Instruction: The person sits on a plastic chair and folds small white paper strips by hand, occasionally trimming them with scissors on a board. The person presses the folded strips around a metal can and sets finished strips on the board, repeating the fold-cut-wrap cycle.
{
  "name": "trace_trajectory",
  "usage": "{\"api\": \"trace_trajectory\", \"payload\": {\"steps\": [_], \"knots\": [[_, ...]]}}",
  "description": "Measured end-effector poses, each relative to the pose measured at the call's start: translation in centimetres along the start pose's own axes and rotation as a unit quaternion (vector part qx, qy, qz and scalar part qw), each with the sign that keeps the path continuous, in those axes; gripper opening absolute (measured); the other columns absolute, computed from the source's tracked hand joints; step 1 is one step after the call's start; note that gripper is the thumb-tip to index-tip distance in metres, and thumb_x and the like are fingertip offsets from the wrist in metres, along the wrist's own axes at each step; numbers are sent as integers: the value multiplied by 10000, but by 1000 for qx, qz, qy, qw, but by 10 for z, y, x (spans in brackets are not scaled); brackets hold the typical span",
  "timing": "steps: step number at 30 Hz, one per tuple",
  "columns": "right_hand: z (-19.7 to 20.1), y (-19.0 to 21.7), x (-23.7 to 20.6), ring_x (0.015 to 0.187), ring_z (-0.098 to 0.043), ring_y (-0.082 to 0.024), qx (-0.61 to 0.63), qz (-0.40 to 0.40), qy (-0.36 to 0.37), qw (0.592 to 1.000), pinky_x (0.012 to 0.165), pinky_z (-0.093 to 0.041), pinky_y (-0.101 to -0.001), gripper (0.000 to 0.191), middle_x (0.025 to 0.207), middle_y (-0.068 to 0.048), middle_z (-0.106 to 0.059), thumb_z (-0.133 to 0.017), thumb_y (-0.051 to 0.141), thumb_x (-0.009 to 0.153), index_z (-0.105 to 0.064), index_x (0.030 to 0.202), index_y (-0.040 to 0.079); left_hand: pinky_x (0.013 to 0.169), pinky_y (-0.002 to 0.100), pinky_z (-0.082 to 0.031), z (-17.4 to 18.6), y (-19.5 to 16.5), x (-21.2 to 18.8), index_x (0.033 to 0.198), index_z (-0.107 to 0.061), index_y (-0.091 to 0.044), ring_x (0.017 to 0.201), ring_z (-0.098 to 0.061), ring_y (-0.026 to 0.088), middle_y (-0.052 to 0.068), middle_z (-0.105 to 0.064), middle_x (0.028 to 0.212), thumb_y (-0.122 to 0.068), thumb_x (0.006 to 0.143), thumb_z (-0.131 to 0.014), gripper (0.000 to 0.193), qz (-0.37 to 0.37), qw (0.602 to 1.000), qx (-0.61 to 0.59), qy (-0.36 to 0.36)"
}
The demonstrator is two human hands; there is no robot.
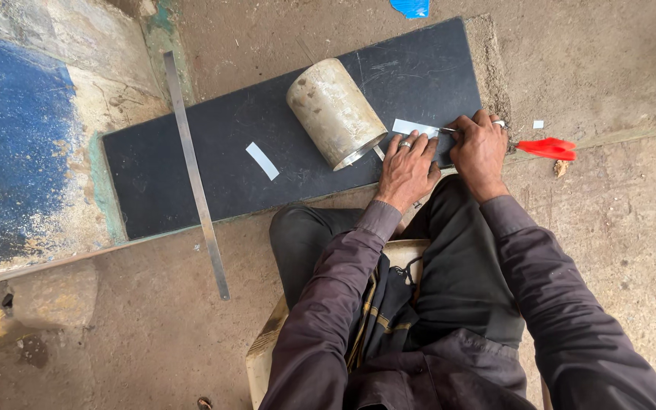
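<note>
A small shiny metal strip [413,126] lies on a black board [214,163] on the ground. My left hand [408,168], a ring on one finger, presses flat on the strip's near edge and holds it down. My right hand [480,148] grips a red-handled tool [547,148]. The tool's metal tip touches the strip's right end, and the red handle sticks out to the right of the hand. A dull metal cylinder [335,112] lies on its side on the board, just left of my left hand.
A long steel ruler [195,175] lies across the board's left part and onto the dirt floor. A second small light strip [262,160] rests mid-board. My knees are against the board's near edge. A painted blue and yellow surface [9,144] is at left.
</note>
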State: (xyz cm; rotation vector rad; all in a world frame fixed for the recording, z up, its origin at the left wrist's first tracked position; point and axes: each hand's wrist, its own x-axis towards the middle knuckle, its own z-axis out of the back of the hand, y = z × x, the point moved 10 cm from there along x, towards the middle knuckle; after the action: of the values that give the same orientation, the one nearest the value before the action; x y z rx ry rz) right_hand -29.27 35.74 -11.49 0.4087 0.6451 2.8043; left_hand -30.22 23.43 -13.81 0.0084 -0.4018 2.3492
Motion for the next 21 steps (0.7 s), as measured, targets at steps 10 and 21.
{"api": "trace_trajectory", "payload": {"steps": [10, 21], "knots": [[12, 12, 4, 1009, -551, -337, -14, -23, -3, 1000, 838, -431, -471, 178, 1007, -115, -595, -690, 63, 894, -777, 1039, 122, 1204, 521, -295, 2, -2, 2, 1354, -628, -58, 1346, -545, 309, 136, -603, 1361, -304, 897, -644, 519, 4, 1000, -3, 0], [28, 13, 6, 962, -595, -364, 49, 18, -4, 999, 821, -485, -477, 155, 969, -127, -597, -733, 78, 900, -778, 1041, 122, 1188, 512, -315, 22, -8, 0, 1343, -636, -42, 1350, -541, 307, 126, -612, 1326, -274, 861, -657, 535, 7, 1000, -5, -30]]}}
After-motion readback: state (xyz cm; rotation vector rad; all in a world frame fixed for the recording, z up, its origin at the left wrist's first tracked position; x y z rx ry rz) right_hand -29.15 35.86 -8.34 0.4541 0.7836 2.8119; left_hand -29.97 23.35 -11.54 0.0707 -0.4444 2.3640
